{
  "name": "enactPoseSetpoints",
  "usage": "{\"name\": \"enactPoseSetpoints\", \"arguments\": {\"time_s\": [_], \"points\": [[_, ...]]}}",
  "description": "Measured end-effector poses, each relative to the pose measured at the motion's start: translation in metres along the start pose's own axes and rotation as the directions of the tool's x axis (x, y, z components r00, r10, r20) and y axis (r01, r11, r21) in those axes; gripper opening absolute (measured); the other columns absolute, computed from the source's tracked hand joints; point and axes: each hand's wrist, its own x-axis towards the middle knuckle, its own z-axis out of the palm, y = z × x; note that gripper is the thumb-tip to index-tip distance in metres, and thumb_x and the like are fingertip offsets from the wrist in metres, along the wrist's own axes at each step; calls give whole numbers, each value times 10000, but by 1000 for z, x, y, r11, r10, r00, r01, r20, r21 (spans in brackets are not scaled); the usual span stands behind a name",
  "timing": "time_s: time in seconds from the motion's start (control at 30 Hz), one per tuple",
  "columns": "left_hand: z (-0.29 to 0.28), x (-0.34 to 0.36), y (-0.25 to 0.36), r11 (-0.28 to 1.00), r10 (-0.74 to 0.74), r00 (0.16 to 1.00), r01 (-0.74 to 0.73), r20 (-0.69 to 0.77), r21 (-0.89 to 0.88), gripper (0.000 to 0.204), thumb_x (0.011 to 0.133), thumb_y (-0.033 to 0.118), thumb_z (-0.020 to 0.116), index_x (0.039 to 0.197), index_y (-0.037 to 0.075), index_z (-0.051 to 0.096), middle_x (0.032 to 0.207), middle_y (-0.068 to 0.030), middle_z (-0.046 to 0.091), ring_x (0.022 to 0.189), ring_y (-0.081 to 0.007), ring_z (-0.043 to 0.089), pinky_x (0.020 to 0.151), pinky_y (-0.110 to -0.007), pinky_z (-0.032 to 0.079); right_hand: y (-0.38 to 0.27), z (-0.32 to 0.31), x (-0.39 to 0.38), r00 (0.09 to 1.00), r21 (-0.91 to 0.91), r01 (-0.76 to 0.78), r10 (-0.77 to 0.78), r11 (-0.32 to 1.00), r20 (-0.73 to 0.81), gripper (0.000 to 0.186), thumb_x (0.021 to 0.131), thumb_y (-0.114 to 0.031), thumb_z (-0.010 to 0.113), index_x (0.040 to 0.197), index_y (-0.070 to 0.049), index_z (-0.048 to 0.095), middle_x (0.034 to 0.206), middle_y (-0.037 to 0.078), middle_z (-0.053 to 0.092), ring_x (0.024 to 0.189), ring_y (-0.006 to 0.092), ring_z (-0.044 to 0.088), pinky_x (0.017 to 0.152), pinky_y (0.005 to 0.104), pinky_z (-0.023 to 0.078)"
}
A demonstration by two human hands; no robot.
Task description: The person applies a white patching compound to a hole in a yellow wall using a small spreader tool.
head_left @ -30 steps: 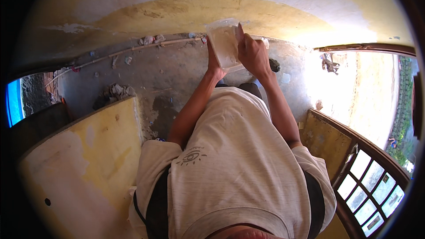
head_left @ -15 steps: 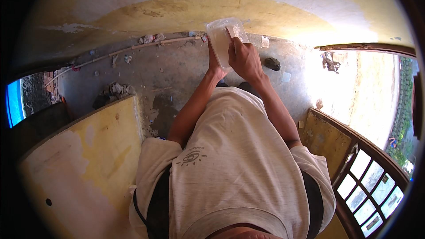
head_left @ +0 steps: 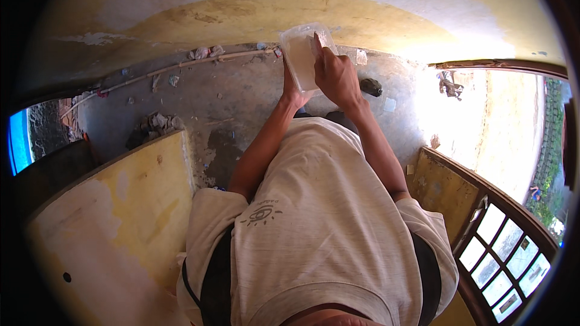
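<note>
Where the thin pole lies: along the foot of the wall; stepping that way with our eyes on the work, we could catch a foot on it.
Left hand: it could lose the clear plastic tub if a push from the other side beats its grip, since it looks to be the main support. Its fingers wrap the left side and go out of sight behind; how wide they spread, we cannot tell.
Tub: raised in front of us, above the floor. Pale matter seems to lie in it and could spill if we tipped it too far; how loose it is, we cannot judge.
Slim brown strip: over the tub's face, a finger or a tool, we cannot tell; pressed too hard, it could skid off.
Right hand: an abrupt wrist turn could knock the tub sideways. Its fingers seem bent at the tub's right edge, but how tightly, and on what, stays hidden.
Dark lump: on the floor; it could trip us.
</note>
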Motion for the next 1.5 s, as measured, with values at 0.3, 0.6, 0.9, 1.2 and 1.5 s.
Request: {"name": "enactPoseSetpoints", "arguments": {"time_s": [0.3,0.6,0.9,1.2,1.5], "points": [[5,9,-3,986,-45,993,61,-107,156,777,1000,741,199,1502,198,436,1424,-29,574,1300,-220,567,1100,-435,455,5,3,6,999,-103,-36,34,994,-19,142,919,-135,598,878,0,581,647,270,613,612,462,637,562,538,501],[-6,11,1,998,-15,998,19,-64,57,636,1036,633,339,1457,180,485,1365,-41,608,1244,-226,601,1054,-444,498,-4,-20,6,998,-31,-15,14,999,-62,113,926,-106,585,885,-2,591,640,271,605,592,461,626,555,528,497],[-18,14,-5,999,-36,999,35,-14,-18,541,1048,538,403,1424,167,520,1356,-39,618,1229,-216,610,1043,-428,502,9,-21,3,996,-67,-57,52,996,-75,151,923,-149,594,878,-5,591,655,267,629,611,472,639,581,545,515],[-15,16,-7,998,-62,997,61,-42,-21,559,1045,556,389,1431,174,520,1362,-41,615,1233,-224,604,1045,-442,493,18,-2,6,997,-1,-71,71,997,-21,168,901,-120,587,844,38,600,672,299,621,637,477,648,602,539,524],[-12,14,-7,998,-33,999,35,-41,60,608,1039,612,347,1465,201,483,1393,-26,593,1262,-218,584,1070,-451,473,14,-22,13,995,66,-19,25,998,-94,160,902,-82,587,817,53,600,633,296,598,585,469,631,547,513,500]]}}
